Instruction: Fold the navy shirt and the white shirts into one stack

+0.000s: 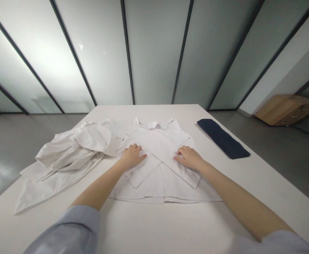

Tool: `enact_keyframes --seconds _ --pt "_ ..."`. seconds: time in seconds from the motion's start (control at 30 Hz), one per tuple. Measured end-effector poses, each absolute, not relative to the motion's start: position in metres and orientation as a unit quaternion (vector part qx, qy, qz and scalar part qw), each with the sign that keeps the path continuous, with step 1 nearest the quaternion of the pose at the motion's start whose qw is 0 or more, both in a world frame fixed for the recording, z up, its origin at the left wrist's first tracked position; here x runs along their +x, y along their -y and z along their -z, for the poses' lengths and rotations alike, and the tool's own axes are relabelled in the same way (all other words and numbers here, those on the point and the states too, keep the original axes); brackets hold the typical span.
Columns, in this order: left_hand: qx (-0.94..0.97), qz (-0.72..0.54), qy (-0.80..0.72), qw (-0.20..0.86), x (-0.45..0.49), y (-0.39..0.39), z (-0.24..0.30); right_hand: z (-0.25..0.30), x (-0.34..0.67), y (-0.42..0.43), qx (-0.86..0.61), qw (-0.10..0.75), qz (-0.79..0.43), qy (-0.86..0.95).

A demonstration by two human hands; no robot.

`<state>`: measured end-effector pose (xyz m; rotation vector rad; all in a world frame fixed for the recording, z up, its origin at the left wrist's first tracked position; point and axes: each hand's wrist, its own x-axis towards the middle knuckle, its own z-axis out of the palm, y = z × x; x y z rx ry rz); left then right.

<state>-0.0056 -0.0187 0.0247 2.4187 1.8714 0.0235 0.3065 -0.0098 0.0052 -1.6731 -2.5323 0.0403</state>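
Observation:
A white collared shirt (pixel 159 141) lies flat on the white table (pixel 154 229), its collar at the far end and both sleeves folded across the body in an X. My left hand (pixel 132 156) rests palm down on the shirt's left side, fingers stretched out and flat. My right hand (pixel 189 157) presses flat on the crossed sleeve at the right, fingers also extended. Neither hand holds anything.
A crumpled heap of white garments (pixel 72 155) lies to the left of the shirt, reaching the table's left edge. A folded dark navy cloth (pixel 223 138) sits at the right. Frosted glass panels stand behind; a wooden cabinet (pixel 286 109) is on the floor at far right.

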Motion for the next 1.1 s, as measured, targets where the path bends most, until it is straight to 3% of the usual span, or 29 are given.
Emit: enact_keyframes --seconds 0.43,0.7,0.87,1.1 --pt "0.812 -0.037 -0.579 0.065 -0.019 -0.020 0.003 0.022 0.312 -0.016 -0.585 0.058 -0.009 0.809" --pt "0.818 -0.155 -0.553 0.009 -0.023 -0.010 0.000 0.029 0.317 -0.017 -0.568 0.118 0.011 0.815" --pt "0.824 -0.116 -0.554 0.024 -0.020 -0.004 -0.012 0.013 0.311 -0.009 -0.529 0.165 0.014 0.832" --pt "0.818 -0.089 -0.568 0.020 -0.017 0.000 -0.018 0.003 0.305 -0.002 -0.497 0.149 -0.021 0.855"
